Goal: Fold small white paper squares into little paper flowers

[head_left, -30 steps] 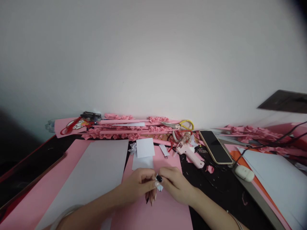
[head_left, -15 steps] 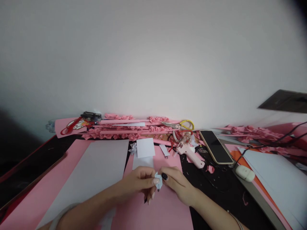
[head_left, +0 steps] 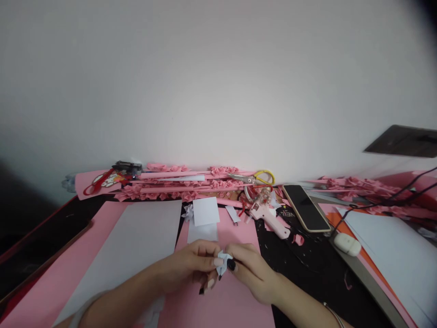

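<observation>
A small piece of folded pale-blue paper (head_left: pixel 222 263) is pinched between both hands, above the pink sheet (head_left: pixel 218 307). My left hand (head_left: pixel 198 264) grips its left side with thumb and fingers, the lower fingers curled beneath. From the other side, my right hand (head_left: pixel 251 271) presses it with the thumb, whose nail is dark. Fingers cover part of the folds. Just beyond the hands lie a white paper square (head_left: pixel 206 211) and a small white strip (head_left: pixel 233 214). A folded pale paper flower (head_left: pixel 188 212) rests beside the square.
Behind the hands are a pink glue gun (head_left: pixel 271 219), yellow-handled scissors (head_left: pixel 254 177) and pink paper flower stems (head_left: pixel 191 186) along the wall. On the right lie a phone (head_left: pixel 306 208), a white earbud case (head_left: pixel 347 244) and white sheets (head_left: pixel 392 255). A large pale sheet (head_left: pixel 143 237) lies left.
The folded paper has turned slightly between the fingers and sits a little further left. My right thumb has shifted onto its face. The whole view has moved slightly.
</observation>
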The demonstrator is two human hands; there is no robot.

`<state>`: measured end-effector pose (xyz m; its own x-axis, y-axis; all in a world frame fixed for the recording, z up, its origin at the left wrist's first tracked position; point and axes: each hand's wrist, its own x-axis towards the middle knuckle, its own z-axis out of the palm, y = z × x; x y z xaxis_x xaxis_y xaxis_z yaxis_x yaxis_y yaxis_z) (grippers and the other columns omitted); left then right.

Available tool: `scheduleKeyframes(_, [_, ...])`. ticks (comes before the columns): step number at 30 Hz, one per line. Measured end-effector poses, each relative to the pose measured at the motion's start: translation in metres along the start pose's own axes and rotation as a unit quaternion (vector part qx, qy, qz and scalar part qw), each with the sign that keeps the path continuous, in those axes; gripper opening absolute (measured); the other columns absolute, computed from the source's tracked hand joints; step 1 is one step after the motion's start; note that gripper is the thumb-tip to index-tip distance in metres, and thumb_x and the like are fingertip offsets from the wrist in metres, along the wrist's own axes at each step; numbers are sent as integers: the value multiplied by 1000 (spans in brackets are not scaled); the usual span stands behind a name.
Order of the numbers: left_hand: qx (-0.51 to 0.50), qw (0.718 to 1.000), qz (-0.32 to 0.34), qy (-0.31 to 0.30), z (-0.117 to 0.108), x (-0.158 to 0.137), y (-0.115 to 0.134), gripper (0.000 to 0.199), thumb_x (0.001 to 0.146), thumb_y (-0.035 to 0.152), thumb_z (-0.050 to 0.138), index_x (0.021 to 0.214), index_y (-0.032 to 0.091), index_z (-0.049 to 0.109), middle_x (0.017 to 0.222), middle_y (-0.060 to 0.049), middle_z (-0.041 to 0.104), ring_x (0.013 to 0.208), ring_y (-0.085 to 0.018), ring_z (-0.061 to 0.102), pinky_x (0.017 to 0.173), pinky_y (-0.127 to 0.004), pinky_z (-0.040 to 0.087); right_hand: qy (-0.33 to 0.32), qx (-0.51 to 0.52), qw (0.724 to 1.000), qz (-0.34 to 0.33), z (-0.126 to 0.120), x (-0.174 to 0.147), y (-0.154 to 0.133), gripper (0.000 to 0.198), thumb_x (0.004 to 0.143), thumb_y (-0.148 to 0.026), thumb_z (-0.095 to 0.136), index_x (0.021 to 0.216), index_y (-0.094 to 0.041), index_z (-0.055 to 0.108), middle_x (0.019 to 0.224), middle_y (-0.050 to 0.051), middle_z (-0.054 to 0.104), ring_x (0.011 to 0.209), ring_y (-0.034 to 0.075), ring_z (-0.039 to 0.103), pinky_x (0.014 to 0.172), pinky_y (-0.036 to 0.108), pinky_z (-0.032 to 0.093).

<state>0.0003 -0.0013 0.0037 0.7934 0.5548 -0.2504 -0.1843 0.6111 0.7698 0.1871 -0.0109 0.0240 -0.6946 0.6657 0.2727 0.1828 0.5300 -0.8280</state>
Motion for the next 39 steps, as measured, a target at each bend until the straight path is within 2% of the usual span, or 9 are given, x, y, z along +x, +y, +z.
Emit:
scheduleKeyframes(11, [19,1000,5,4,2,-1,5,17,76,27,61,69,12,57,53,1,57,41,-6,48,39,-14,39,-2,-42,999,-9,2,0,3,16,84,-15,35,69,-19,36,60,-4,34,53,10,33,52,22,29])
scheduleKeyframes(18, [68,997,16,19,1,0,3,22,75,32,63,67,12,56,50,2,56,40,-6,49,39,-16,40,-20,-14,1000,1,0,-1,4,22,88,-19,32,70,-18,44,59,-3,39,52,10,37,52,20,30])
scheduleKeyframes(22, [109,993,33,22,-1,2,-3,24,76,35,61,69,12,57,49,2,56,40,-7,50,40,-17,41,-24,-5,1000,-3,-2,-1,4,27,91,-27,28,69,-18,42,61,-1,43,56,11,42,55,21,33])
scheduleKeyframes(25, [128,990,44,28,-2,4,-7,25,77,36,60,69,12,57,50,2,56,41,-7,52,41,-18,42,-12,-29,999,-12,-1,-1,6,30,91,-31,27,67,-18,41,59,-2,42,53,11,40,53,22,33])
scheduleKeyframes(32, [160,984,62,44,-4,5,-11,24,78,35,59,69,13,55,50,2,57,41,-7,52,42,-18,43,-37,-54,998,25,1,-1,12,32,93,-25,27,68,-16,47,61,1,50,55,11,46,56,21,36])
scheduleKeyframes(39, [135,989,47,44,-4,5,-6,27,77,37,59,67,13,55,48,3,56,41,-7,52,42,-18,42,-19,-24,999,18,-1,1,9,33,94,-28,30,69,-16,48,58,-3,43,51,9,39,50,20,32])
